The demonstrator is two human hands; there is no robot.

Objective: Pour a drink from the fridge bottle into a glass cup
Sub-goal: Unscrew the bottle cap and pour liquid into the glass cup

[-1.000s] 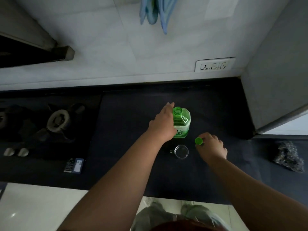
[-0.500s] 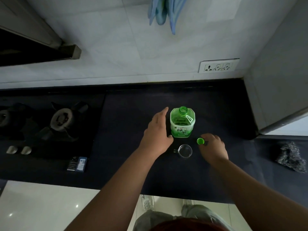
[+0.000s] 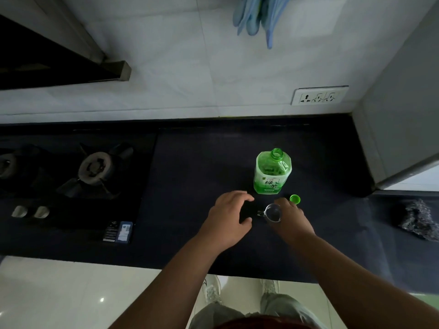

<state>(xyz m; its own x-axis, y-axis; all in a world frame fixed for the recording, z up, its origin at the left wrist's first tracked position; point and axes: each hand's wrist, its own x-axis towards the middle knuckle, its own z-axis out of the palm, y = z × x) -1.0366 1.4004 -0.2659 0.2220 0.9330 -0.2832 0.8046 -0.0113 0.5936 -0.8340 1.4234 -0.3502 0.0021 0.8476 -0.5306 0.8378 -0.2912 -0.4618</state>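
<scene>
- Head view, centre: the right hand (image 3: pixel 293 220) wraps round the glass cup (image 3: pixel 273 212).
- Beside it the left hand (image 3: pixel 228 217) hovers, fingers loosely curved, empty.
- Just above, the uncapped bottle (image 3: pixel 272 178) stands upright; its cap (image 3: pixel 295 199) lies alongside.

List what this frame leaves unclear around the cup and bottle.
Head view only:
- Whether the right hand grips the glass cup or only touches it: the cup overlaps its fingers.
- Fill level of the bottle: label and dim light hide it.
- What the dark lump is: too dim.
- The hanging blue items: cut off by the top edge.
</scene>
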